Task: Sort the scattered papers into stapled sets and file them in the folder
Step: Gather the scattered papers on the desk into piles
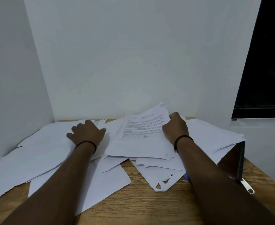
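Observation:
Several white papers [55, 153] lie scattered over a wooden table [143, 200]. My left hand [86, 133] rests on the sheets at the left, knuckles up and fingers curled down onto the paper. My right hand [176, 127] grips the right edge of a printed sheet [143, 125] whose far end lifts off the pile. A dark zip folder [237, 159] lies at the right under more sheets, its metal zip pull [247, 186] hanging out toward me. A torn, stained sheet [162, 181] sits near the table's middle. No stapler is in view.
White walls close in the table at the back and left. A dark window [266, 62] with a white sill is at the right. Bare wood shows along the table's front.

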